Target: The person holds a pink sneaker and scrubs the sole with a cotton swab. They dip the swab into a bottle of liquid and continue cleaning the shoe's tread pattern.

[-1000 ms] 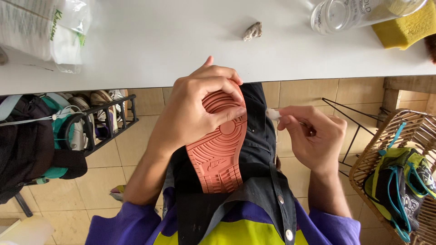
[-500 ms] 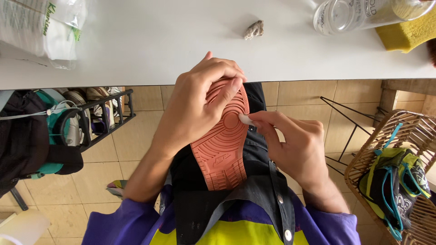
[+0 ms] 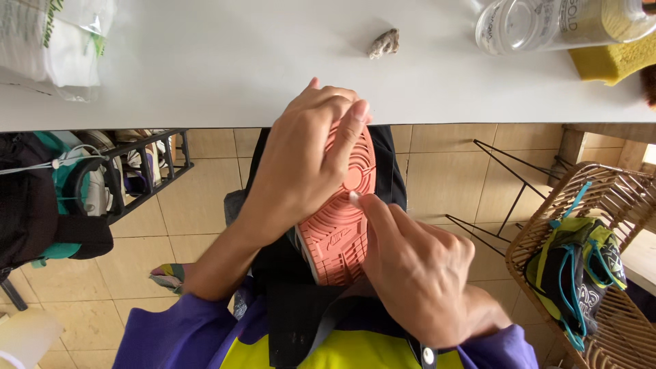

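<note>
Head view: looking down over a white desk (image 3: 205,82) edge onto the person's lap.
Plastic bag (image 3: 48,41): far left on the desk, clear, holding white folded material with green print.
Black rack (image 3: 143,171): under the desk at left, shoes stowed inside; a dark bag (image 3: 34,205) with teal trim stands beside it.
Left hand (image 3: 301,164): fingers wrapped over the toe end of the shoe, index finger stretched along the sole, thumb hidden behind, clamping the shoe steady.
Shoe (image 3: 338,232): held sole up over the lap just below the desk edge, salmon-pink tread facing the camera, black upper showing at the sides.
Right hand (image 3: 417,273): fingers pressed together, pinching a small white bit (image 3: 355,198) against the middle of the sole.
Crumpled scrap (image 3: 384,43): small, grey-brown, lying alone on the desk above the shoe.
Clear bottle (image 3: 553,24): lying on its side at the upper right of the desk, yellowish contents toward its right end, touching a yellow sponge (image 3: 611,61).
Wicker basket (image 3: 547,225): on the floor at right, holding dark shoes with teal and lime laces.
</note>
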